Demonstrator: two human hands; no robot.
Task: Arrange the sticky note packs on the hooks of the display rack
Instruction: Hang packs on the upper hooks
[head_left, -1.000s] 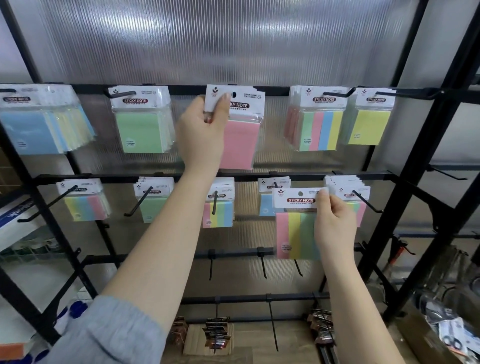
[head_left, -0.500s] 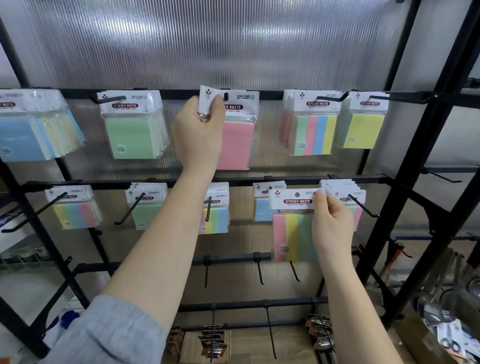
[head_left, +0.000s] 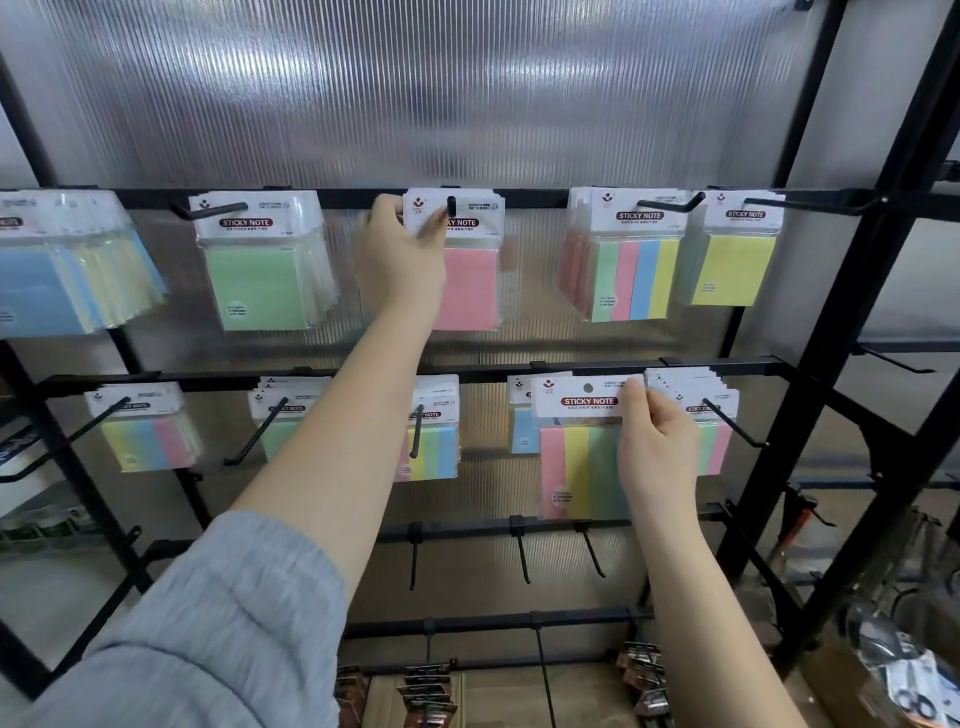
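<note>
Our left hand (head_left: 400, 260) pinches the pink sticky note pack's (head_left: 467, 286) header, threaded on a top-row hook (head_left: 451, 207); our right hand (head_left: 657, 452) grips a striped pack (head_left: 576, 457) off its hook.

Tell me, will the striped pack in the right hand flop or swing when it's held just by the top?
Probably it swings a little: the right hand pinches only the card top of the striped pack, so the pad hangs free below. It likely stays flat, since the block looks stiff and straight. The clear wrap looks shiny, so it may be slippery.
</note>
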